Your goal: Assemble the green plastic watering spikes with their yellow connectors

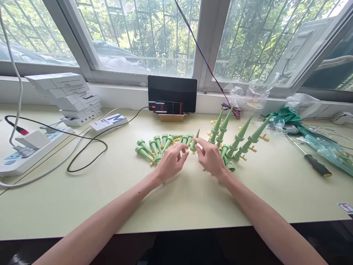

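Observation:
My left hand is just above the table, fingers curved with a gap between thumb and forefinger, nothing visible in it. Beside and behind it lies a fan of green plastic watering spikes with small yellow valves. My right hand has its thumb and fingers apart; its fingertips overlap or come close to a single green spike pointing up. Whether they touch it cannot be made out. Right of that hand, several spikes with yellow valves stand point up, while another spike lies by the wrist, partly covered.
A phone leans on a dark tablet at the back. White boxes, a power strip and looping cables occupy the left. On the right are a screwdriver and plastic bags. The table's front edge is near my forearms.

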`<state>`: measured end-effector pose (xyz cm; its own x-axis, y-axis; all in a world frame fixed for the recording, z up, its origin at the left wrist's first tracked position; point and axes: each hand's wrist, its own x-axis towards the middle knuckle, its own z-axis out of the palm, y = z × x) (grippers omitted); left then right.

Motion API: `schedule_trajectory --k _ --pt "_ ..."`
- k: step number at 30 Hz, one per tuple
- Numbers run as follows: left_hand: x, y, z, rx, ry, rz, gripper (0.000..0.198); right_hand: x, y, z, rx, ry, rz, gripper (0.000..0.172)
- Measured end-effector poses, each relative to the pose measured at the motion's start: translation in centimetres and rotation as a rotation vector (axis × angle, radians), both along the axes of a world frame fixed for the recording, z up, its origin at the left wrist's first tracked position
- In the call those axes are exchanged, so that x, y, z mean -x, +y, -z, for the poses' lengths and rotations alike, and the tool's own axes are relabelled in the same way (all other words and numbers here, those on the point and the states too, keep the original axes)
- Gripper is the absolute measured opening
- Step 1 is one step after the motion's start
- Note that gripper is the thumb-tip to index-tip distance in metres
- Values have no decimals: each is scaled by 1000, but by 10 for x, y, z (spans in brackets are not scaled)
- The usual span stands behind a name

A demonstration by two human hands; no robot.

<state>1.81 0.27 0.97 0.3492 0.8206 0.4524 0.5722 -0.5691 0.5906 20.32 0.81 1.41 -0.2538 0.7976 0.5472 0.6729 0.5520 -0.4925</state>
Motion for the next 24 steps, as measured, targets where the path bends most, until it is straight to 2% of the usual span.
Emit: schedule_trajectory --k 2,7,10,15,21,24 --pt "0 0 -3 27 -29 -34 18 1 -4 -1 31 15 -19 35" --pt "-1 -3 -9 205 -73 -22 40 5 -10 -1 63 53 -80 34" --pt "-2 -4 -9 275 -80 -20 39 6 -12 1 78 60 -106 34" --pt "-2 -2 -6 257 -67 -44 37 6 -13 1 113 77 -109 32" --pt "-2 -1 -9 225 -69 -106 31 4 -9 3 115 176 -24 32" --pt "-2 -1 -10 227 -107 -123 30 2 -4 9 97 93 3 31"
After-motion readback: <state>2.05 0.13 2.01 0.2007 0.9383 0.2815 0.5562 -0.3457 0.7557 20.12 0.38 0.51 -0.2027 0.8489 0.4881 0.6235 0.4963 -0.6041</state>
